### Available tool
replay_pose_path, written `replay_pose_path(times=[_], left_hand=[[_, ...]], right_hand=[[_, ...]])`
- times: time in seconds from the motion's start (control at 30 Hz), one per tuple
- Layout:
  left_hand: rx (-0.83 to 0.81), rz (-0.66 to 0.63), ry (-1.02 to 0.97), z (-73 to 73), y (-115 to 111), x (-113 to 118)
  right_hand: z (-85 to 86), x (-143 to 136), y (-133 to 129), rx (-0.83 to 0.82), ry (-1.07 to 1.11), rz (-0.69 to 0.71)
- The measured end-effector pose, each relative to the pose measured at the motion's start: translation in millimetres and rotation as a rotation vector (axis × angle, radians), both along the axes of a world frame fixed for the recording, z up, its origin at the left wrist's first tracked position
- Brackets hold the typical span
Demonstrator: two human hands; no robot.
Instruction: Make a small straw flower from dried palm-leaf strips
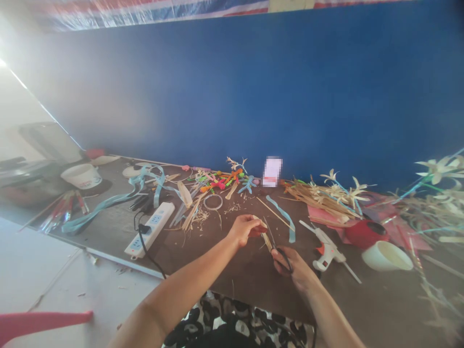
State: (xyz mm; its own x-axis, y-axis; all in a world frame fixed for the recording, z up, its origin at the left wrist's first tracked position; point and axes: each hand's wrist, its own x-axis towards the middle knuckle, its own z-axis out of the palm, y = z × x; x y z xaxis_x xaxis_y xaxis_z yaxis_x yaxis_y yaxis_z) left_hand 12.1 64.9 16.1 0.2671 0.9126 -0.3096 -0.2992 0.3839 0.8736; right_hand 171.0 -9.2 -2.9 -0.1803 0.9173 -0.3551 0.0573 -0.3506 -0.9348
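right grip (296, 268) — snug round scissors (273, 242)

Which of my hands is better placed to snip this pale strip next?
Your right hand, most likely: it already holds the scissors, their blades close beside the pale strip. Your left hand is occupied with the strip's far end.

The panel (253, 96) stands behind the table (246, 275). On the table, the power strip (154, 227) lies left of the left hand (246, 230); the tub (81, 180) sits farther left, rearward. Right of the right hand (295, 266): glue gun (329, 251), then cup (373, 257). The vase (362, 234) sits behind the cup.
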Motion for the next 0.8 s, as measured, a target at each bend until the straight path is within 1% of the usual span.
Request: replay_pose_path(times=[0.23,0.5,0.8], left_hand=[[-0.003,-0.015,0.000,1.6,-0.6,-0.8],[-0.015,-0.001,0.005,0.5,-0.1,-0.3],[0.012,0.035,0.039,-0.6,-2.3,1.8]], right_hand=[[-2.1,-0.7,-1.2,-0.007,0.047,-0.037],[-3.9,-0.6,-0.8,-0.026,0.102,0.006],[-4.4,-0.5,-0.8,0.037,0.007,0.027]])
